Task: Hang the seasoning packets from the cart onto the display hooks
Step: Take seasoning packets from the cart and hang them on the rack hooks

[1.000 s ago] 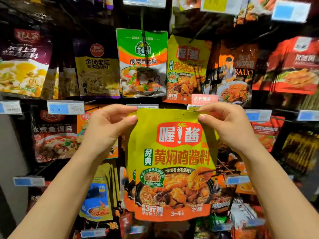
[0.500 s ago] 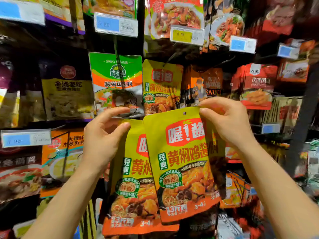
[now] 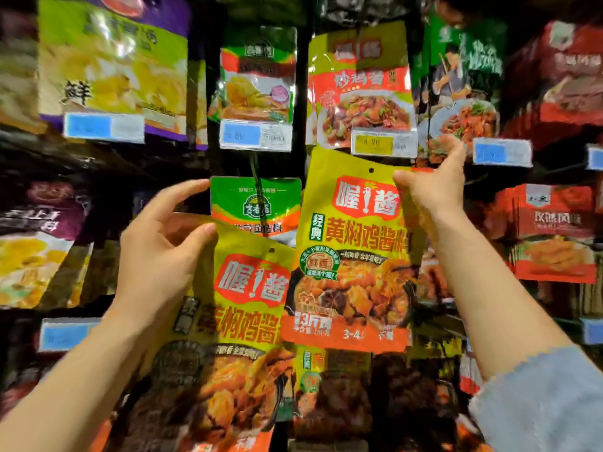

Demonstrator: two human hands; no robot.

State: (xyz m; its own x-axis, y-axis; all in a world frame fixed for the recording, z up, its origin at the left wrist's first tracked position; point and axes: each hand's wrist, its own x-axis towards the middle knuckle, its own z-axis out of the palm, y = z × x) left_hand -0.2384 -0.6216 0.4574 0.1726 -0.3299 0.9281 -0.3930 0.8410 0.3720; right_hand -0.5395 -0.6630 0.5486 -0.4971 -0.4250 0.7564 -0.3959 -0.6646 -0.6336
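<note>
1. Against the frame half a second earlier, the right-hand yellow packet (image 3: 354,243) is being held higher on the display, its top edge now overlapping the yellow price tag (image 3: 375,145); the second yellow packet (image 3: 241,308) is being kept lower and to the left, and the two are being shown further apart than before.
2. The right hand (image 3: 430,187) is being held up at the raised packet's upper right corner, the forearm sloping down to a light blue sleeve (image 3: 541,399) at the lower right.
3. That corner is being pinched between the thumb in front and the fingers (image 3: 452,154) behind; the punched hole (image 3: 371,170) near the top edge is being left uncovered, and no hook can be seen through it.
4. The left hand (image 3: 163,252) is being held palm-inward at the lower packet's upper left corner, the bare forearm running down to the lower left.
5. This corner is being gripped by the thumb, while the index finger is being stretched out straight toward the green packet (image 3: 256,207) hanging behind.
6. Both packets are being held in front of the rows of hanging sauce packets and blue price tags (image 3: 241,136).
</note>
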